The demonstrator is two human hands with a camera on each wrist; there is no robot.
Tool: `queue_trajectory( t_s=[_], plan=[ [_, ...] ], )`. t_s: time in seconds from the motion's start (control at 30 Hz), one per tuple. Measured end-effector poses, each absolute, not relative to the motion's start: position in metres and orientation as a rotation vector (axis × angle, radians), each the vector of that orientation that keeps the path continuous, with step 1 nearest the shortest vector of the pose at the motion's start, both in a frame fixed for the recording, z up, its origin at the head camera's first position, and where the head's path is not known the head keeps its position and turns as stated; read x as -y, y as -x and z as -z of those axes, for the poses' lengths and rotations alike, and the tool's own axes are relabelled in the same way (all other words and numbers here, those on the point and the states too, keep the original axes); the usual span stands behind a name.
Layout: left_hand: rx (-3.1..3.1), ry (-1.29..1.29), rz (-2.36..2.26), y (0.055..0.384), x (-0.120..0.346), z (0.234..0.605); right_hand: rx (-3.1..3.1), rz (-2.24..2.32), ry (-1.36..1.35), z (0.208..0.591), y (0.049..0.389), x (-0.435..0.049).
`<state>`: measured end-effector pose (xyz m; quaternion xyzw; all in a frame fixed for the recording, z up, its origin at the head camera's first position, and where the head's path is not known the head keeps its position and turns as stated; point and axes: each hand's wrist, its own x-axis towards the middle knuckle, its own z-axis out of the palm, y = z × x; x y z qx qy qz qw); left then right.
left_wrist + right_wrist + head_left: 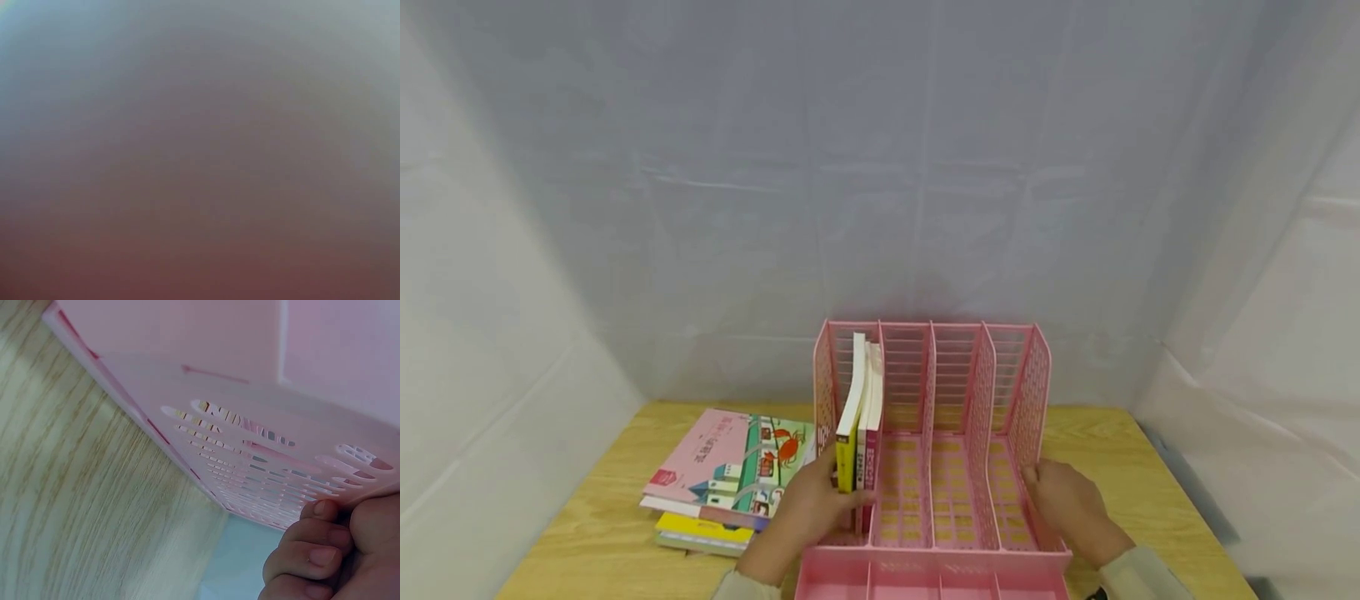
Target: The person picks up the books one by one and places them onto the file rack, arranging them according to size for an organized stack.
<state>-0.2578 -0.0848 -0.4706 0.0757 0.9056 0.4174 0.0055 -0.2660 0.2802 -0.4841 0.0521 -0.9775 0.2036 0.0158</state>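
A pink desktop book rack (904, 492) with upright dividers stands before me. Three slim books (861, 417) are upright in its leftmost compartment, one with a yellow spine, leaning slightly. My left hand (811, 504) grips these books low at their spines, thumb across the front; its other fingers are partly hidden. On the right, the curled fingers of my right hand (1067, 500) hold the front edge of the rack's outer side wall (250, 456). In the right wrist view that hand (325, 556) lies right against the slotted panel. The left wrist view is only a blur.
Left of the rack, picture books (715, 458) lie piled on the wooden table (587, 517), with a yellow-covered book (700, 529) underneath. Shallow pink trays (902, 583) run along the rack's front. Pale sheeting (880, 167) hangs behind and at both sides.
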Motion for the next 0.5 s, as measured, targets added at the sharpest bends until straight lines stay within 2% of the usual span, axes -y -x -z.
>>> queue_trajectory(
  t_s=[0.5],
  plan=[
    [-2.913,-0.304,-1.241,0.2601,0.0855,0.476,3.042,-0.687,-0.116,0.4869,0.2683,-0.281]
  ],
)
